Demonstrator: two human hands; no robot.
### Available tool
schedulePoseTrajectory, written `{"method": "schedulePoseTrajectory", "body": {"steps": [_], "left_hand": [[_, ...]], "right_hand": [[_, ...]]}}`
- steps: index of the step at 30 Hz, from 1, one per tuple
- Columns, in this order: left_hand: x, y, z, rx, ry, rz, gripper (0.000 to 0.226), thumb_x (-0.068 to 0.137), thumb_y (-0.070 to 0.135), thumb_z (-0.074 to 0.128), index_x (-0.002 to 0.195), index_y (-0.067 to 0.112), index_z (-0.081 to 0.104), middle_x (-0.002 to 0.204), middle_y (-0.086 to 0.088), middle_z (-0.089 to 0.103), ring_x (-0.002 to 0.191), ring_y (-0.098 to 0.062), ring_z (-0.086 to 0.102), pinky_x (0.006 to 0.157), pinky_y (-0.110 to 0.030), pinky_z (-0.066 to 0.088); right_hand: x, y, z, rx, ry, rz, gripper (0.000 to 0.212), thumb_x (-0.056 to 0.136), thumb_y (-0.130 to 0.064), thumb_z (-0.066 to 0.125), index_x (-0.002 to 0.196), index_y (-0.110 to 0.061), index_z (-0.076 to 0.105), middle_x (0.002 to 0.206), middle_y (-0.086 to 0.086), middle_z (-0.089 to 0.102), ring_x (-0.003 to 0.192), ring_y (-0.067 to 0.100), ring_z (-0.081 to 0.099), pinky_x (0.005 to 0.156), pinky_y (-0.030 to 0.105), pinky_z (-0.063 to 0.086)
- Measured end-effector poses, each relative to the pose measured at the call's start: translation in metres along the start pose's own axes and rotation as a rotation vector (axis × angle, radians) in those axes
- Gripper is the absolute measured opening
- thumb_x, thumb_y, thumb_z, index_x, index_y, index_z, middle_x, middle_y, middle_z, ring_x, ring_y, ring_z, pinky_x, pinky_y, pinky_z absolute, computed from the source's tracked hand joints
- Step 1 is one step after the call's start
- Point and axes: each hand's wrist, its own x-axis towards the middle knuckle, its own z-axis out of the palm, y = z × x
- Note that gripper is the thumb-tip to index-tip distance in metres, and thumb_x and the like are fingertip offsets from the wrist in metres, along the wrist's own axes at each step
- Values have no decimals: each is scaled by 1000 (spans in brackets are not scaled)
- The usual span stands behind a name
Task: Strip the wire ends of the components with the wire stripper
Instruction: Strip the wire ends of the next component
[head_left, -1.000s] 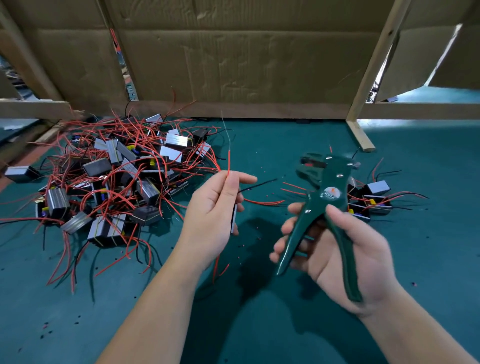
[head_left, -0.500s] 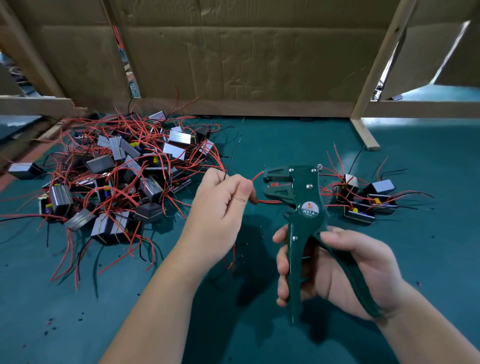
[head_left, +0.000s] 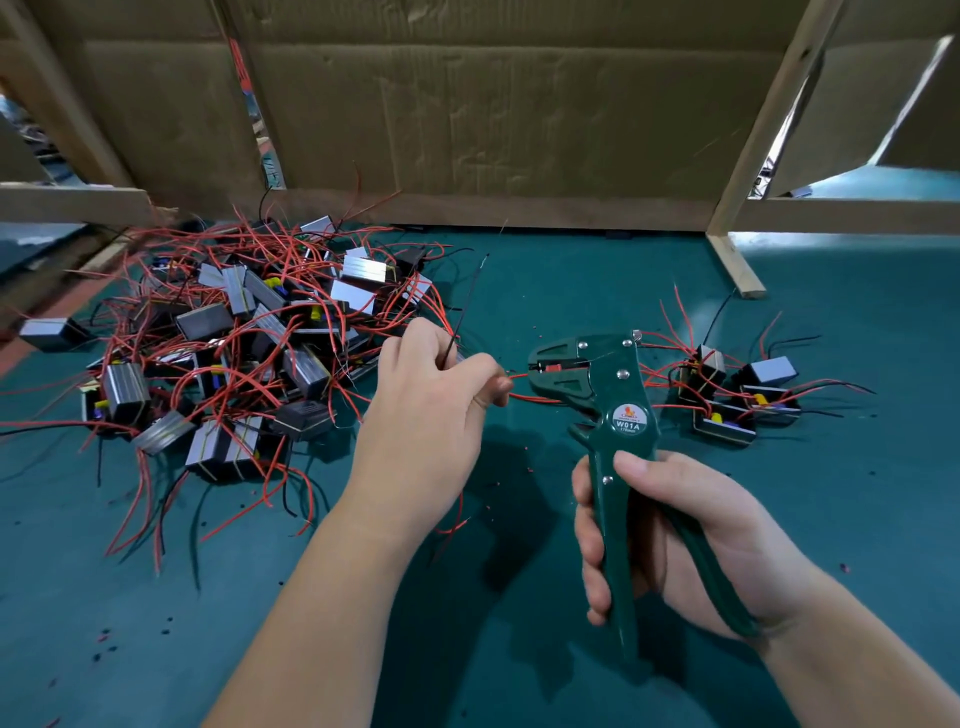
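Observation:
My right hand grips the two handles of a dark green wire stripper, held upright with its jaws pointing left. My left hand pinches a red wire whose end sits inside the stripper's jaws. A thin black wire rises from the same hand. The component these wires belong to is hidden under my left hand. A big pile of grey box-shaped components with tangled red and black wires lies to the left. A small group of components lies to the right of the stripper.
The work surface is a teal mat dotted with tiny insulation scraps. A cardboard wall with wooden framing closes the back, and a wooden post meets the mat at the back right.
The stripper swung upright and its jaws turned left. My left hand lowered the red wire from pointing up and brought its end into the jaws.

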Motion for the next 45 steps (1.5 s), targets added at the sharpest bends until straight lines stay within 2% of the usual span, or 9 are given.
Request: {"method": "schedulePoseTrajectory", "body": {"steps": [5, 13, 20, 22, 28, 33, 37, 41, 45], "left_hand": [[-2, 3, 5, -28, -70, 19, 45, 98, 41, 29, 97, 14, 65, 94, -4, 39, 90, -25, 38, 79, -36, 37], [-1, 9, 7, -717, -112, -374, 25, 102, 17, 40, 89, 31, 56, 98, 4, 45, 85, -3, 50, 83, -19, 43], [-2, 25, 9, -1413, -149, -519, 49, 74, 69, 30, 89, 24, 45, 87, -1, 51, 75, -14, 52, 64, -31, 45], [0, 24, 6, -1398, -169, -480, 61, 74, 72, 24, 98, 20, 45, 90, -4, 48, 67, -15, 49, 49, -27, 39], [-5, 28, 13, -1311, -255, -346, 66, 78, 76, 14, 103, 19, 38, 89, 8, 66, 73, -4, 61, 69, -15, 51], [-8, 16, 26, -953, -190, -360, 73, 72, 85, 23, 105, 23, 44, 116, -11, 54, 109, -25, 53, 100, -46, 41], [-13, 17, 33, -901, -229, -332, 77, 61, 96, 24, 107, 38, 45, 117, 4, 55, 110, -19, 54, 105, -40, 39], [-13, 6, 35, -419, -26, -93, 63, 88, 74, 12, 140, 39, 22, 145, 13, 31, 136, -9, 24, 112, -24, 18], [-11, -3, 41, -12, -151, -381, 55, 89, 65, 17, 142, 49, 22, 157, -15, 15, 144, -23, 4, 115, -44, 5]], "right_hand": [[2, 5, 4, 34, 147, -78, 31, 61, -34, 76, 69, -9, 59, 54, 15, 46, 34, 24, 43, 42, 31, 43], [6, 4, -1, 114, 2, -115, 71, 47, -33, 87, 106, 2, 67, 93, 29, 60, 72, 44, 64, 71, 57, 53], [5, 10, 8, 119, -299, -15, 57, 68, -21, 76, 117, 3, 60, 106, 25, 63, 75, 40, 65, 74, 51, 52], [5, 8, 3, 161, -262, -33, 67, 64, -20, 79, 122, 6, 56, 115, 25, 61, 74, 40, 65, 74, 53, 52], [6, 4, 4, 374, -109, -169, 72, 58, -33, 86, 121, -5, 64, 122, 32, 58, 78, 35, 66, 77, 50, 55], [1, 3, 3, 395, -215, -213, 64, 71, -52, 76, 116, -8, 65, 122, 29, 59, 80, 37, 65, 78, 51, 54], [2, 5, 2, 182, -189, -217, 79, 71, -52, 78, 124, 2, 57, 96, 24, 62, 79, 40, 64, 75, 52, 52], [4, 3, -5, 25, 74, -415, 83, 67, -46, 83, 132, -4, 53, 93, 20, 64, 77, 42, 64, 71, 51, 52], [6, -2, -9, 1, 212, -497, 56, 68, -44, 81, 116, -19, 66, 104, 5, 71, 78, 38, 67, 70, 49, 54]]}}
